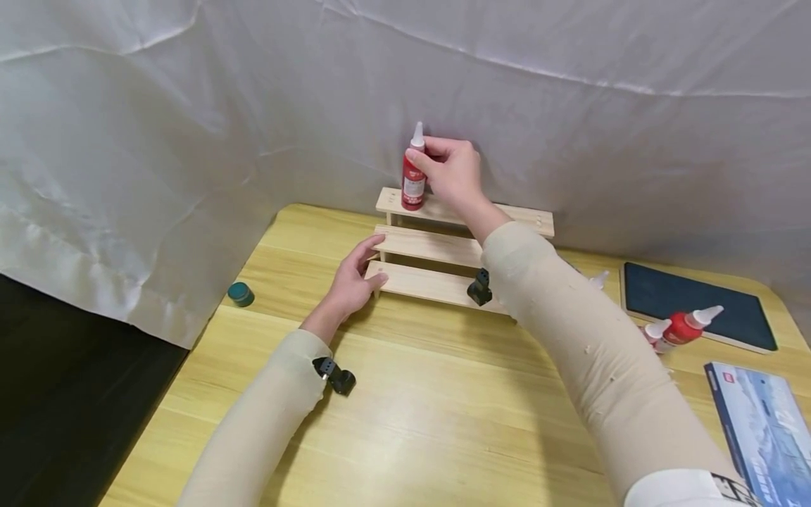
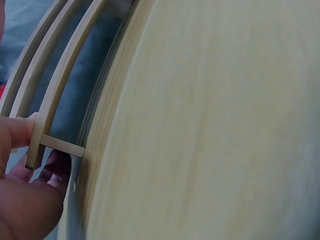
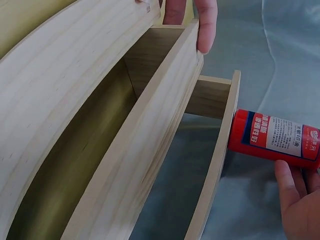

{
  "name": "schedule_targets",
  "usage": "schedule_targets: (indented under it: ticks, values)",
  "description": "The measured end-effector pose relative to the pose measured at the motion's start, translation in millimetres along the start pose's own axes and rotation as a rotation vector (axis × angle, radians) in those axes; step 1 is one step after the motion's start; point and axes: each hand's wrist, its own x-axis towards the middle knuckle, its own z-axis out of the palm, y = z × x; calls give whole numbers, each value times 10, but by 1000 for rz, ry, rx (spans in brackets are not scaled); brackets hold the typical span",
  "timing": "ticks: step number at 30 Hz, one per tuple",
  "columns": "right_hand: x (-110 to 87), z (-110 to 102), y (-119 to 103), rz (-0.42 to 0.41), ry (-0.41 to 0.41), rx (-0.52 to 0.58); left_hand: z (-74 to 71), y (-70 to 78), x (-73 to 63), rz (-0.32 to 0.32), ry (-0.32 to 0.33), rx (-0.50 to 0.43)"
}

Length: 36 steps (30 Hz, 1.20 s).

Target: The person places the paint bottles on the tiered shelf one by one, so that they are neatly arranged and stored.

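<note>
A pale wooden three-tier rack (image 1: 437, 282) stands at the back of the table. On the left part of its top tier is a red bottle (image 1: 412, 189) with a white pointed nozzle, upright, its base at the board. My right hand (image 1: 455, 172) pinches that bottle near its neck, between thumb and fingers. In the right wrist view, the bottle's base (image 3: 240, 131) meets the top board, and its label faces the camera. My left hand (image 1: 350, 283) grips the rack's left end; in the left wrist view, thumb and fingers close around the board end (image 2: 37, 150).
A small dark green lidded jar (image 1: 241, 294) sits at the table's left edge. Other red bottles (image 1: 681, 329) stand to the right, partly behind my right sleeve. A dark flat pad (image 1: 697, 303) and a blue-white box (image 1: 763, 429) lie at right. Grey cloth (image 1: 570, 141) hangs behind.
</note>
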Motion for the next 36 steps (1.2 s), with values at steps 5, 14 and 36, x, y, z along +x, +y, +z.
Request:
schedule_targets:
  ticks: [5,14,36]
  values:
    - [6,21,-13,-15,-23,-54,-11,8,6,12,0,-12]
    - [-14,59,-34,-10,-17,-74,-9,35,-22,8,-7,-9]
    - [-39,9,3,38,31,-24,32,-6,0,17,-14,-8]
